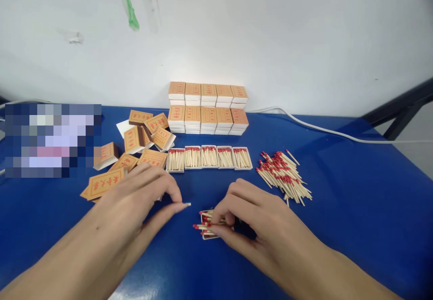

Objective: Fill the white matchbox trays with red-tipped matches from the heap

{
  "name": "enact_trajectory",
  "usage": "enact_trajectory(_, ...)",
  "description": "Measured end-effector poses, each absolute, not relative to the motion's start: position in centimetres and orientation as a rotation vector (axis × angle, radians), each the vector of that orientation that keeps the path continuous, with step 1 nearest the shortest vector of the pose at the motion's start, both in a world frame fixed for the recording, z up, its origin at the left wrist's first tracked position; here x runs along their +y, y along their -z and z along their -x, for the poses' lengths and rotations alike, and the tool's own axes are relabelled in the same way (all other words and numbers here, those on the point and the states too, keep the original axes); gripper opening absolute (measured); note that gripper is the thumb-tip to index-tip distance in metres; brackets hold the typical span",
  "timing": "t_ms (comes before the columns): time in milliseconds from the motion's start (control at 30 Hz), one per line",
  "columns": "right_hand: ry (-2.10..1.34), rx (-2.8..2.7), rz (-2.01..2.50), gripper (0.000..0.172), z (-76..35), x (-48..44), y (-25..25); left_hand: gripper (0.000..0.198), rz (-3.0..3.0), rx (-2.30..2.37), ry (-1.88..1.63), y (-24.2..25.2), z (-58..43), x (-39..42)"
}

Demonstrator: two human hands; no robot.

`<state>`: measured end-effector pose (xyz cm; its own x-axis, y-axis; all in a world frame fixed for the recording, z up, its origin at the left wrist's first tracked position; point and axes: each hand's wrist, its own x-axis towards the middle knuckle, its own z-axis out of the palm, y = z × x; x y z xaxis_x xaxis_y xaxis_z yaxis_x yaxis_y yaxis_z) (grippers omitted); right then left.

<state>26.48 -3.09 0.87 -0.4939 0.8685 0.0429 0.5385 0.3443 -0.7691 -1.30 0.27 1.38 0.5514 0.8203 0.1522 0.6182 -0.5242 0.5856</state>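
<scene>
My left hand (149, 196) is closed in a pinch over the table. A short pale tip shows at its fingertips; I cannot make out whether it is a matchstick end. My right hand (248, 216) pinches some matchsticks (199, 227) over an open matchbox tray (204, 236). Red-headed matches lie in this tray, and a few heads stick out past its left edge. The hand covers the tray's right part. Behind my hands stands a row of several open trays (209, 168) filled with matches, heads toward the back.
A loose heap of matches (284, 176) lies at the right. Matchbox covers (106, 183) are jumbled at the left. Stacked matchboxes (208, 118) stand in two rows near the white wall (270, 34). A white cable (318, 131) crosses the back of the blue table (355, 210). A blurred patch hides the far left.
</scene>
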Motion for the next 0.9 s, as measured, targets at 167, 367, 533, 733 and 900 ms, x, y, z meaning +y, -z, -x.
enact_trajectory(167, -0.971, -2.088, 1.261, 0.010, -26.5, -3.1, -1.5, 0.020, -2.304, 1.251, -0.632, -2.4, 0.6, 0.6)
enact_trajectory(367, -0.967, -2.090, 1.158, 0.009, -27.2, -2.6, -2.2, 0.008, -2.328, 0.955, -0.696, -2.0, -0.6, -1.2)
enact_trajectory(533, -0.827, -2.185, 1.012, 0.010, -27.4, -2.6, -1.9, 0.004, -2.315, 1.023, -0.750, -1.7, -1.0, -2.0)
enact_trajectory(733, -0.740, -2.242, 1.205, 0.016, -28.0, -2.2, -2.8, 0.018, -2.436, 1.143, -0.743, -1.9, -1.3, -1.4)
enact_trajectory(900, -0.728, -2.239, 1.322, 0.004, -28.3, -2.2, -2.9, 0.027, -2.469, 1.271, -0.720, -1.2, -0.9, -1.8)
